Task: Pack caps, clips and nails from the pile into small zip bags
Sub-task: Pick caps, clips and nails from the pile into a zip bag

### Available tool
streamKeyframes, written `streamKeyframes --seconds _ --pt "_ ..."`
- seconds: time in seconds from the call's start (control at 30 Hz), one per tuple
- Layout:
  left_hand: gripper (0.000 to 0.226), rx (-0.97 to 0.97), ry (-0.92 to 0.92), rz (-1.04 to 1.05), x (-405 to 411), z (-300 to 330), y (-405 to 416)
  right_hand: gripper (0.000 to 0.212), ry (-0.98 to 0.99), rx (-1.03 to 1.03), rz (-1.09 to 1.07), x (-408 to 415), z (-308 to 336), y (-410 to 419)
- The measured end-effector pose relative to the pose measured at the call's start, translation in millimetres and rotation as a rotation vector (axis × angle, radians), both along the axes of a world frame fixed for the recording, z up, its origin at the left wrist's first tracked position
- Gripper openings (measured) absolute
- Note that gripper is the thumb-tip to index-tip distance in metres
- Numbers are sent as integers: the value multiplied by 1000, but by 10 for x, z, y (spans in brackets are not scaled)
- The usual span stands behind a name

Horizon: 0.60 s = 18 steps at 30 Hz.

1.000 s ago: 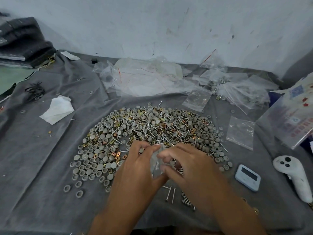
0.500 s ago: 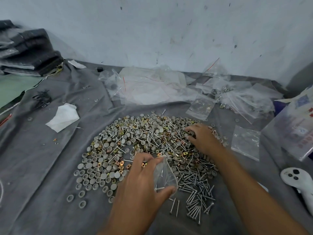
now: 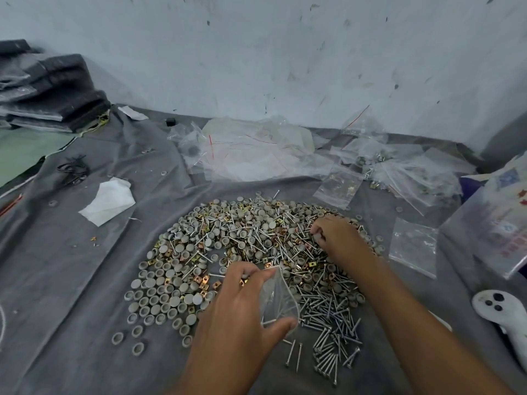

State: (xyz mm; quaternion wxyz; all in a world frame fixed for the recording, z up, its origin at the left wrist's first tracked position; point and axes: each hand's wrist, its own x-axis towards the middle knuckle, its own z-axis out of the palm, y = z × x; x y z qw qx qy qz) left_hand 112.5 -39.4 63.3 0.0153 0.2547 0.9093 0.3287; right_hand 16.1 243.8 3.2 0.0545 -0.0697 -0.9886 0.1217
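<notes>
Grey cloth [image 3: 71,280]; bag [image 3: 278,303] between fingers [image 3: 258,276] (seemingly)

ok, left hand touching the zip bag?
Touching. The head view shows the left hand pinching the zip bag: fingers at its top edge, thumb against its lower edge, with no gap at either spot.

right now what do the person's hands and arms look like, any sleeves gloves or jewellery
Both are bare: the left hand and right hand wear no gloves, and no rings or watch show. No sleeves cover the forearms as far as the frame's bottom edge shows them.
</notes>
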Motion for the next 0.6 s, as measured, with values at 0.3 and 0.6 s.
streamKeyframes --seconds 0.3,0.6 --pt "79 13 3 7 -21 -8 -7 20 237 -761 -198 290 174 61" --pt "75 56 28 25 -58 -79 19 17 171 -1277 256 1164 755 -812"
